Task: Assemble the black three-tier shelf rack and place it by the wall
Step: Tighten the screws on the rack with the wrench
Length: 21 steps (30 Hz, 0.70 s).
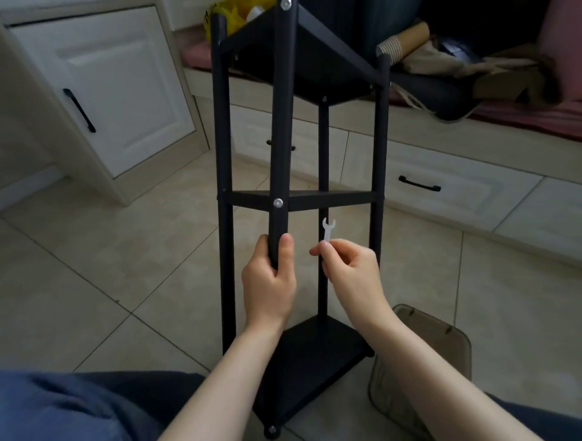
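The black three-tier shelf rack [330, 201] stands upright on the tiled floor in front of me, its four posts joined to three shelves. My left hand [269, 283] is wrapped around the nearest post, just below the middle shelf's silver bolt [278, 203]. To the right of that post, my right hand [349, 267] pinches the lower end of a small white flat wrench [328, 229], whose open jaw points up. The wrench touches no bolt. Another silver bolt [286, 3] shows at the top of the near post, and one [271, 429] at the rack's bottom corner.
White cabinets with black handles [78, 110] stand at the left and behind the rack. A bench at the back right carries bags, cardboard and paper cups [390, 47]. A translucent brown plastic stool or bin [422, 355] sits on the floor to the right of the rack's base. My blue-clad knees fill the bottom edge.
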### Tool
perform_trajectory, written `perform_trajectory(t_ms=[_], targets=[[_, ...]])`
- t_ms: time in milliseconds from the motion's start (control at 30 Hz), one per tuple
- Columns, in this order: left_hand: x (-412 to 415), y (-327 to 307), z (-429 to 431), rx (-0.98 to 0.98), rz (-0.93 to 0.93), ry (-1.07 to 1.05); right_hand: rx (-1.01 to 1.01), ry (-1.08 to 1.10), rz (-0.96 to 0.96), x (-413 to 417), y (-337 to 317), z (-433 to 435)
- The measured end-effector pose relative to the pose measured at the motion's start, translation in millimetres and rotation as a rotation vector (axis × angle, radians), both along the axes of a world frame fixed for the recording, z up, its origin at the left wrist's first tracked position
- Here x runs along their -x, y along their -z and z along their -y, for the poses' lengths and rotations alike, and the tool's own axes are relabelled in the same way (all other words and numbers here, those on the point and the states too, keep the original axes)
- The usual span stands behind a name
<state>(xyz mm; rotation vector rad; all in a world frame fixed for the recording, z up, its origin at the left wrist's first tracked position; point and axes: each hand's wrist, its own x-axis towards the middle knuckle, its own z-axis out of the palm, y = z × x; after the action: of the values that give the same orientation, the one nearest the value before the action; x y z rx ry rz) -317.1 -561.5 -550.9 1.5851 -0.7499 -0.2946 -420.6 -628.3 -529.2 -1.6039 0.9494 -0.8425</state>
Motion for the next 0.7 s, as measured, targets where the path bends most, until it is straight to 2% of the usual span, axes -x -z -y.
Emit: perform_trajectory(t_ms=[233,333,533,700], targets=[[-13.0,-4.0,-8.7,0.000,0.100,-0.025,0.043,-0.112,-0.127,-11.4,6.3,7.5],[-19.6,-5.9,-10.1,-0.021,0.140,-0.035,-0.008,-0.189,-0.157,-17.7,10.3,6.9],[-15.3,-8.0,-10.1,-0.013,0.101,-0.007,-0.083,-0.211,-0.068,-23.1,0.7,3.0],[-14.5,-11.6,-12.7,-0.041,0.091,0.015,-0.071,-0.195,-0.091,-21.3,-5.6,3.5]])
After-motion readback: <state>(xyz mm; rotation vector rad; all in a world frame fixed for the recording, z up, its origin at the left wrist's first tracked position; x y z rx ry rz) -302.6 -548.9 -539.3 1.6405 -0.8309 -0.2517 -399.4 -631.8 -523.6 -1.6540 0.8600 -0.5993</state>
